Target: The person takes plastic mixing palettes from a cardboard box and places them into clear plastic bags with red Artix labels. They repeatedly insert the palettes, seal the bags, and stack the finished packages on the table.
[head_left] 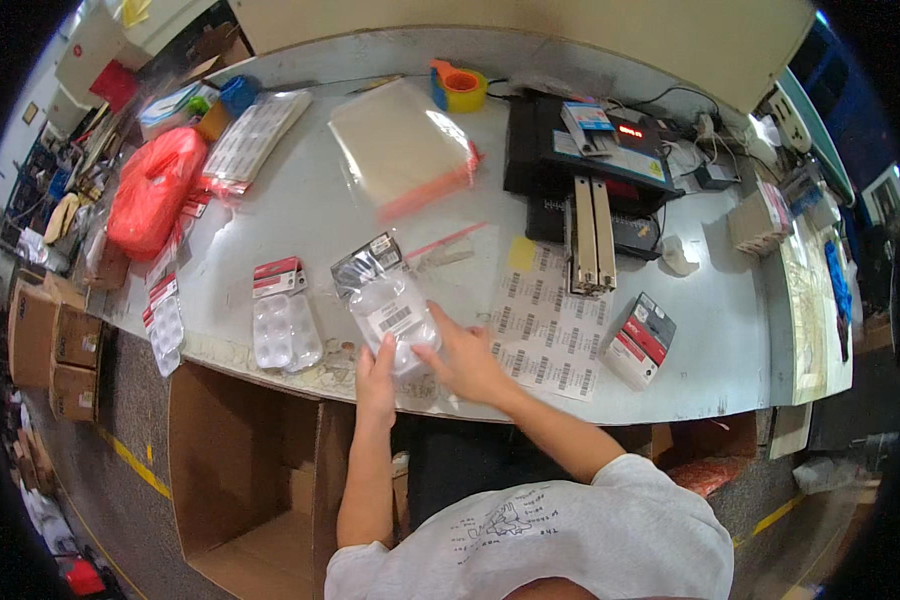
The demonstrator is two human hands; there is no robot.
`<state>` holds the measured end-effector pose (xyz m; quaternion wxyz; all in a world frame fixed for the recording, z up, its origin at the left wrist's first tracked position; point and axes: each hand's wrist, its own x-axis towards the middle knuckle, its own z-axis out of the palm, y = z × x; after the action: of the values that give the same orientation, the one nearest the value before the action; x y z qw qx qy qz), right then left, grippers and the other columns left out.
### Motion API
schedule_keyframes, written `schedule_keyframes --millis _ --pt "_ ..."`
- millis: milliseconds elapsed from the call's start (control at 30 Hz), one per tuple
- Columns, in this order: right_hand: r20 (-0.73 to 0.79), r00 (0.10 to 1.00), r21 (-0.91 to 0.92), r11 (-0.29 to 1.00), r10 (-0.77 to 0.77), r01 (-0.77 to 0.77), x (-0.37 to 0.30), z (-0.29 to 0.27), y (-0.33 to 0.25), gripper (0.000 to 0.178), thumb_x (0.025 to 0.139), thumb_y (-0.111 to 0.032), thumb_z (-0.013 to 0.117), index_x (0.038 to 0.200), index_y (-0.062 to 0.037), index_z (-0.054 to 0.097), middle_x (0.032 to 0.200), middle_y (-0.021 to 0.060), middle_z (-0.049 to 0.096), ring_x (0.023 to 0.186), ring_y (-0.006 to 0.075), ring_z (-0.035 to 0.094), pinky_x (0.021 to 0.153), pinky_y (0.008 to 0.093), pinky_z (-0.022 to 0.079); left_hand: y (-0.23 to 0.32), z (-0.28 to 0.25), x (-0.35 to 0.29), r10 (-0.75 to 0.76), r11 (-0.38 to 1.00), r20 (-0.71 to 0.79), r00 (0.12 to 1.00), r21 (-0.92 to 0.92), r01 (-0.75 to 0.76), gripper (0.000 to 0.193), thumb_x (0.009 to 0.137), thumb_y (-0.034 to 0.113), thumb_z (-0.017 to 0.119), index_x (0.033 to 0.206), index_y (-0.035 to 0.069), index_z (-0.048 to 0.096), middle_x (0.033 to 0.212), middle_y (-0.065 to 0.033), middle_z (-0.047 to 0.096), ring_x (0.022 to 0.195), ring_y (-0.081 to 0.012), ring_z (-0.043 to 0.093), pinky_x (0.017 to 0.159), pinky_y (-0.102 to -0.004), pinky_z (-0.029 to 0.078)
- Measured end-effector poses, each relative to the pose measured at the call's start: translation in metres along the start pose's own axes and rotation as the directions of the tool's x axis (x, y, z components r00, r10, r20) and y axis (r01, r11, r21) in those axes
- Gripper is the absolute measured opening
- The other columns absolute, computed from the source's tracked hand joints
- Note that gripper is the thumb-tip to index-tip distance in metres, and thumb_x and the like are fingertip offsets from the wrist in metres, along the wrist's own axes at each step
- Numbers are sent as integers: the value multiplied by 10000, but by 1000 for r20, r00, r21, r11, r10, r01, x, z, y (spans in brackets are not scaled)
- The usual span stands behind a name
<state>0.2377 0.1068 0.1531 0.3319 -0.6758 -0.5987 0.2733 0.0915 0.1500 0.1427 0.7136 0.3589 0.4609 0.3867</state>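
Observation:
Near the front edge of the table, a clear blister pack [378, 293] with a black header card lies tilted between my hands. A white barcode label sits on its clear part. My left hand [376, 378] grips the pack's lower left, its thumb close under the label. My right hand [467, 360] is closed on the pack's lower right edge, fingers partly hidden. To the left lie more clear blister packs [286, 330] with red and black cards. Right of my hands is a sheet of barcode labels [545, 330], with a yellow square at its top corner.
A black sealing machine [590, 150] with a red display stands at the back right. Beside the label sheet lie stacked card packs [642, 340]. Clear bags [400, 140], tape rolls [460, 88] and a red plastic bag [156, 190] sit farther back. A cardboard box [245, 480] stands below the front edge.

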Motion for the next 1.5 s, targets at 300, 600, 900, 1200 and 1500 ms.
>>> schedule_keyframes --millis 300,600,900,1200,1500 --pt "-272 957 -69 994 -98 82 -37 17 13 571 825 -259 658 1280 31 469 1336 229 434 1279 327 375 1024 434 309 43 -3 14 -7 908 -133 991 413 62 928 780 542 618 1379 -56 236 1287 -212 393 1014 -274 533 904 -360 416" --pt "-334 839 -189 903 -429 386 -29 22 -16 560 737 -113 728 1200 113 509 1199 298 533 1086 398 563 896 399 460 33 8 -12 468 766 -146 872 559 -318 1168 589 631 744 1278 -130 188 1179 -325 391 1090 -438 464 931 -455 399" --pt "323 460 310 552 -827 774 25 141 -122 440 693 11 724 1106 39 574 1062 237 628 1021 322 622 922 436 459 42 -217 -61 741 660 -623 250 609 -439 990 547 323 826 1255 8 208 1157 -131 342 1093 -228 386 916 -390 368" --pt "479 775 -248 783 -413 570 38 129 -17 621 713 -166 699 1263 -16 452 1277 233 497 1203 364 476 944 457 320 -196 -445 122 143 920 -976 164 70 -385 949 599 275 829 1299 15 244 1231 -198 369 1130 -298 405 959 -446 358" --pt "625 778 -337 877 -65 344 20 94 16 509 812 -342 609 1213 -35 546 1297 218 479 1286 420 324 1032 513 181 -317 -475 237 110 958 -968 224 163 237 879 668 319 765 1313 -26 279 1299 -214 350 1185 -339 375 1000 -445 328"
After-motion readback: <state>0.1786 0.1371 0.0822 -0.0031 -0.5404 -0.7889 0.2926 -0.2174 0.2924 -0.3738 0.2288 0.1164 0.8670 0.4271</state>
